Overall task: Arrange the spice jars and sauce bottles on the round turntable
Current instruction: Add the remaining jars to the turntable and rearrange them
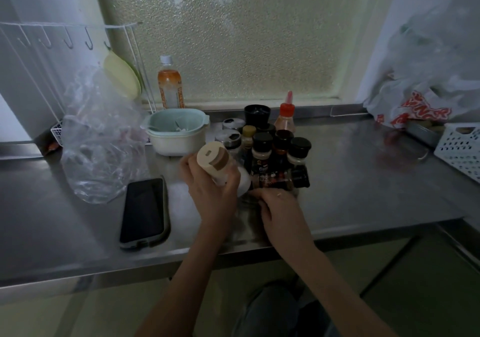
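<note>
**Jar in left hand, cluster mid-arrangement**

Placement step, by my read: left hand [213,186] at frame centre has its fingers wrapped tight around a clear jar with a cream flip lid [213,158], lifted and tilted, lid toward the camera. Right hand [279,208] sits just right of it, low against the near edge of the jar cluster; fingers look curled at what may be the turntable rim, but whether they actually grip anything I cannot tell

Spice jars [262,152] and sauce bottles stand packed together just above the hands: several black-capped jars, two shaker-top jars [232,136], one red-nozzle squeeze bottle [285,115] at the back. One dark jar [281,178] lies on its side at the front. Turntable itself is mostly hidden under the jars and hands

Next move likely needs:
- free slot on the near left side for the held jar, set down upright
- fallen jar stood up
- right hand steadying or rotating the base

Surface is a steel counter [363,180], dim and reflective. Phone [144,212] lies flat at lower left, crumpled clear plastic bag [98,141] at left, pale stacked bowls [176,134] behind. Frosted window fills the top; printed shopping bag [415,108] and white basket [459,149] at right edge
</note>
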`<state>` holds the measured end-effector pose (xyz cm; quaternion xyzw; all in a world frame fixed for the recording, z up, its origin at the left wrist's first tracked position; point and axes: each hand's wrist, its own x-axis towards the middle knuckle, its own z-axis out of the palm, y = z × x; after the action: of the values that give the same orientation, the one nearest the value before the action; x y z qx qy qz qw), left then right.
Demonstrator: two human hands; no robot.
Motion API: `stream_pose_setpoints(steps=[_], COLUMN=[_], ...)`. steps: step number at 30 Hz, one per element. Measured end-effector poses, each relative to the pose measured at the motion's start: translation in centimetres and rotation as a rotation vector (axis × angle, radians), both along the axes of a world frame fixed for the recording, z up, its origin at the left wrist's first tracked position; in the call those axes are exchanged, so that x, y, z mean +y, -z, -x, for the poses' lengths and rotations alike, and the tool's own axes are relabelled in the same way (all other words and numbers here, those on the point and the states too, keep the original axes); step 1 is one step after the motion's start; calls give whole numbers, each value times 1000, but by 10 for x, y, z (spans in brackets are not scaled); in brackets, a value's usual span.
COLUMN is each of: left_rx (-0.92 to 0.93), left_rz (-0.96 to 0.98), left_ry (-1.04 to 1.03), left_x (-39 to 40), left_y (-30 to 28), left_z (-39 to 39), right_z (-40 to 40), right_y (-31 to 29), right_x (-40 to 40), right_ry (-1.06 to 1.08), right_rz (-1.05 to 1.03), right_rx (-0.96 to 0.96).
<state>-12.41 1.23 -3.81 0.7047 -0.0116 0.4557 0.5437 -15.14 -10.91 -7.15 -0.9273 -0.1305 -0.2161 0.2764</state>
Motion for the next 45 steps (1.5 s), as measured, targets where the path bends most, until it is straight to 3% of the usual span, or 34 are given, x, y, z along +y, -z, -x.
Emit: stream_pose_setpoints(steps=[11, 16, 24, 31, 35, 38, 41, 43, 45], left_rx=[172, 186, 227, 339, 412, 476, 489, 469, 447], left_rz=[-194, -414, -394, -327, -442, -496, -519, -526, -554], left_ry=[101, 119, 126, 286, 221, 206, 183, 109, 26], left_x=[0, 2, 1, 5, 3, 2, 1, 2, 4], left_y=[-4, -11, -12, -14, -7, -13, -13, -9, -1], left_z=[-37, -46, -49, -55, -47, -46, -49, -48, -47], right_z=[7, 4, 6, 9, 11, 14, 22, 25, 19], right_y=[2, 4, 3, 3, 0, -1, -9, -13, -16], right_x=[8, 14, 15, 15, 15, 12, 1, -9, -16], right_ry=[-23, -37, -39, -25, -74, -83, 80, 279, 356], right_rz=[-89, -27, -39, -63, -16, -144, -368, -392, -425], right_rx=[21, 7, -40, 23, 27, 22, -187, -342, -260])
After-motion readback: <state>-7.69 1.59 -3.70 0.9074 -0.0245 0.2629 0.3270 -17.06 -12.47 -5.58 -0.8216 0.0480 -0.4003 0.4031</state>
